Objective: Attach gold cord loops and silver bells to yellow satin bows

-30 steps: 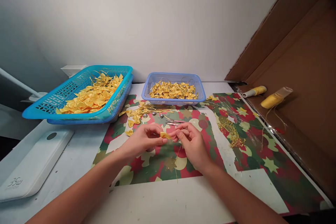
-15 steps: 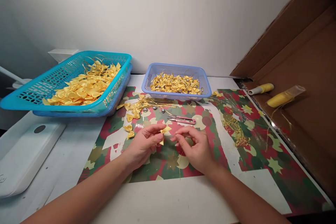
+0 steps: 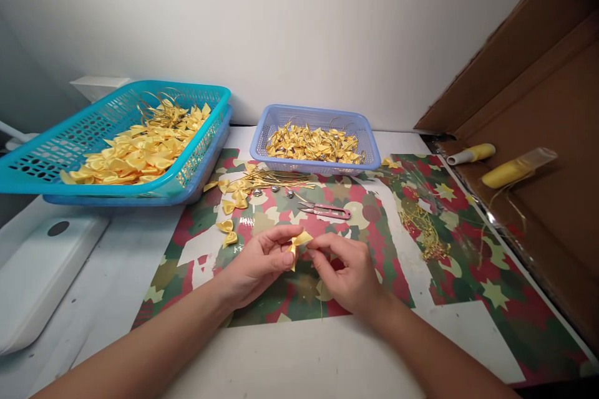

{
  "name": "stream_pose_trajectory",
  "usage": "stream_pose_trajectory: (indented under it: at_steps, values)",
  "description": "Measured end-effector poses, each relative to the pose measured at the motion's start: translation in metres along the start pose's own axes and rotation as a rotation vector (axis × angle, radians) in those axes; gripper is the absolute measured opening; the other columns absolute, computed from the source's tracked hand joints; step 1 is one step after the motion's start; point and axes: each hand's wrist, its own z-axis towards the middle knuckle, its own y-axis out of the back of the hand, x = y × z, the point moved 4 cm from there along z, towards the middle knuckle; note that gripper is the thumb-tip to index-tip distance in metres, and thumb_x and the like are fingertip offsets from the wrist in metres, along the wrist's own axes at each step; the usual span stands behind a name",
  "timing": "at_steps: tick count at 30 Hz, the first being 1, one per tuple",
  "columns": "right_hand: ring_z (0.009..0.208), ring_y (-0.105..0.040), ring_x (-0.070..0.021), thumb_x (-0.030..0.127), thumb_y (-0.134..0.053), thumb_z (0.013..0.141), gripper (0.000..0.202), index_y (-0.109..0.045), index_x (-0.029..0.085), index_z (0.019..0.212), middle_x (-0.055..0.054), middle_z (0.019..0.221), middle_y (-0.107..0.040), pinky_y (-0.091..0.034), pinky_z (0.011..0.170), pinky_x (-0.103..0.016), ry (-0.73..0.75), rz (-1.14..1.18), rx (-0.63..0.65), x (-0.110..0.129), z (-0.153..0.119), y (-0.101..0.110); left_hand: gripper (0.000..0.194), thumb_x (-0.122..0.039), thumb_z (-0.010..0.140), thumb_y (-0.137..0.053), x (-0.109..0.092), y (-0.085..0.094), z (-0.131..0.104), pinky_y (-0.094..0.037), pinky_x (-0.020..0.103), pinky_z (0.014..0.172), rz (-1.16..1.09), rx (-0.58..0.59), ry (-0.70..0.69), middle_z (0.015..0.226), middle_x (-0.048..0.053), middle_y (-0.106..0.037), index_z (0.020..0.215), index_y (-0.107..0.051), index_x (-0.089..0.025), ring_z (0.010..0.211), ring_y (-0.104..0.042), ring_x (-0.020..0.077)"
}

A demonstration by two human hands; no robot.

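Note:
A yellow ribbon bow (image 3: 299,239) is pinched between the thumb and fingers of my left hand (image 3: 264,262). Right beside it, the thumb and forefinger of my right hand (image 3: 349,268) are pressed together at the bow's right side. A thin yellow thread (image 3: 322,307) hangs beneath my right hand; its upper end is hidden by the fingers. Just beyond the hands lie pink thread snips (image 3: 327,211) and several small silver bells (image 3: 290,194). Loose yellow bows (image 3: 228,232) and a bundle of gold cords (image 3: 281,179) are to the left and behind.
A turquoise basket (image 3: 199,159) of bows stands at the left, stacked on a blue one. At the back is a lilac basket (image 3: 311,166) of finished-looking bows. Thread scraps (image 3: 428,234) lie right, near two yellow thread spools (image 3: 510,171) on the cardboard wall. A white device (image 3: 56,268) sits left.
The bow in my left hand has turned slightly and shows more of its front. My right fingertips have come closer to it. The view has shifted a little.

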Motion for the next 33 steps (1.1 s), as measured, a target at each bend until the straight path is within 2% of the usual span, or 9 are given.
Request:
stream_pose_trajectory:
  at_steps: [9, 25, 33]
  values:
    - [0.049, -0.052, -0.0111, 0.014, -0.051, 0.085, 0.014, -0.063, 0.022, 0.081, 0.002, 0.057, -0.060, -0.041, 0.047, -0.022, 0.009, -0.041, 0.017, 0.0014, 0.0007, 0.0009, 0.035, -0.022, 0.058, -0.090, -0.0004, -0.0014, -0.0017, -0.047, 0.012, 0.064, -0.003, 0.012, -0.001, 0.076, -0.002, -0.071, 0.091, -0.077, -0.025, 0.068, -0.061, 0.0067]
    - [0.050, -0.053, -0.0118, 0.013, -0.050, 0.085, 0.017, -0.063, 0.022, 0.080, 0.001, 0.059, -0.061, -0.042, 0.049, -0.023, 0.041, -0.074, 0.013, 0.0037, 0.0005, 0.0008, 0.036, -0.023, 0.058, -0.090, 0.0004, 0.0008, -0.0015, -0.045, 0.016, 0.063, 0.015, -0.008, 0.004, 0.072, -0.002, -0.069, 0.091, -0.077, -0.024, 0.065, -0.058, 0.0077]
    - [0.050, -0.051, -0.0117, 0.012, -0.050, 0.084, 0.015, -0.061, 0.022, 0.081, 0.002, 0.059, -0.059, -0.041, 0.050, -0.024, 0.024, -0.061, 0.022, 0.0017, -0.0010, 0.0003, 0.034, -0.023, 0.060, -0.089, 0.0010, -0.0013, -0.0006, -0.045, 0.016, 0.064, 0.025, 0.026, -0.003, 0.073, -0.003, -0.070, 0.091, -0.077, -0.025, 0.066, -0.059, 0.0074]
